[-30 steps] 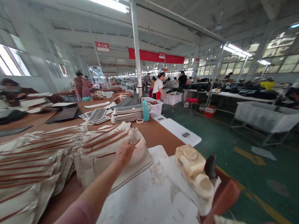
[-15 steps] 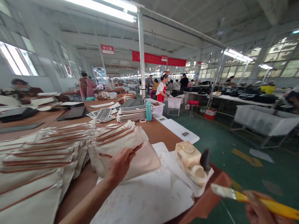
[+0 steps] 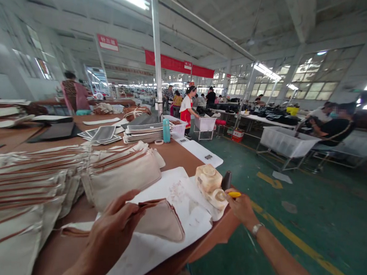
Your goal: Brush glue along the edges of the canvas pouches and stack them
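My left hand [image 3: 112, 228] pinches the brown-edged top of a cream fabric piece [image 3: 162, 220], which hangs over a stained white sheet [image 3: 147, 250]. My right hand [image 3: 241, 206] is closed on a yellow-handled brush [image 3: 234, 194], its bristle end at the mouth of a stained plastic container [image 3: 208, 178]; the bristles are hidden. A dark cone-shaped object [image 3: 226, 181] stands behind the container. Left of the sheet, cream pieces with brown edges [image 3: 123, 171] lie in overlapping rows.
Beyond the rows are stacked framed panels [image 3: 147, 132], a teal bottle [image 3: 166, 130] and a tape roll [image 3: 159, 142]. A white board [image 3: 198, 151] juts from the table's right side. White carts [image 3: 286, 141] and several people are farther off.
My left hand has lifted the fabric piece off the stack and brought it nearer, over the sheet. My right hand has moved the brush left to the container's mouth. The view has turned right.
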`<state>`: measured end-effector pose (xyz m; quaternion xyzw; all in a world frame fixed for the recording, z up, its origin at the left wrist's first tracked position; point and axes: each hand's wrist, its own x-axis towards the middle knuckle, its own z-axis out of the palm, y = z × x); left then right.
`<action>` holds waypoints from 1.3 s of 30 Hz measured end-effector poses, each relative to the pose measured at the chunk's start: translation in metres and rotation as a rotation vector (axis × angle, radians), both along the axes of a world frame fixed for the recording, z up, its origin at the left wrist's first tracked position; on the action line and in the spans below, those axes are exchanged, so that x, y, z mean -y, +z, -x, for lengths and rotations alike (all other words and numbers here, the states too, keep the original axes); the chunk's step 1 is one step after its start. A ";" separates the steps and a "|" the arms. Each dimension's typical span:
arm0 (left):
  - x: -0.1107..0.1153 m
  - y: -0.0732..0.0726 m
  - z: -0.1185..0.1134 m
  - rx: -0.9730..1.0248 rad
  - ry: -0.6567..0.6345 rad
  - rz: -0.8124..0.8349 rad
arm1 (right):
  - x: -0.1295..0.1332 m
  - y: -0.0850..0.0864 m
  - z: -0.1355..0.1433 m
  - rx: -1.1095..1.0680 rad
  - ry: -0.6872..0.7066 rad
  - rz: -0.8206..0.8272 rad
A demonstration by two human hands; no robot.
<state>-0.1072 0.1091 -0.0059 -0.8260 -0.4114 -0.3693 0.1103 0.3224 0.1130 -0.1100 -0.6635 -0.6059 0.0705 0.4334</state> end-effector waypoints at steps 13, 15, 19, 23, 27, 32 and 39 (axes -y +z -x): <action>-0.008 -0.003 -0.030 -0.266 -0.067 0.217 | 0.040 0.011 -0.007 -0.008 0.224 -0.047; -0.007 -0.002 -0.032 -0.244 0.034 0.298 | 0.049 0.011 -0.007 -0.024 0.234 -0.060; -0.002 0.006 -0.040 -0.187 0.141 0.461 | 0.047 0.001 -0.010 -0.129 0.073 -0.085; 0.003 0.013 -0.047 -0.102 0.194 0.568 | 0.043 -0.011 -0.014 -0.241 -0.104 -0.075; 0.008 0.014 -0.049 -0.031 0.184 0.589 | 0.059 0.005 -0.006 -0.318 -0.238 -0.104; 0.018 0.021 -0.057 0.039 0.051 0.667 | 0.093 0.080 0.051 -0.931 -0.029 -0.318; 0.043 0.048 -0.071 0.026 -0.150 0.682 | 0.110 0.129 0.125 -0.886 0.258 -0.380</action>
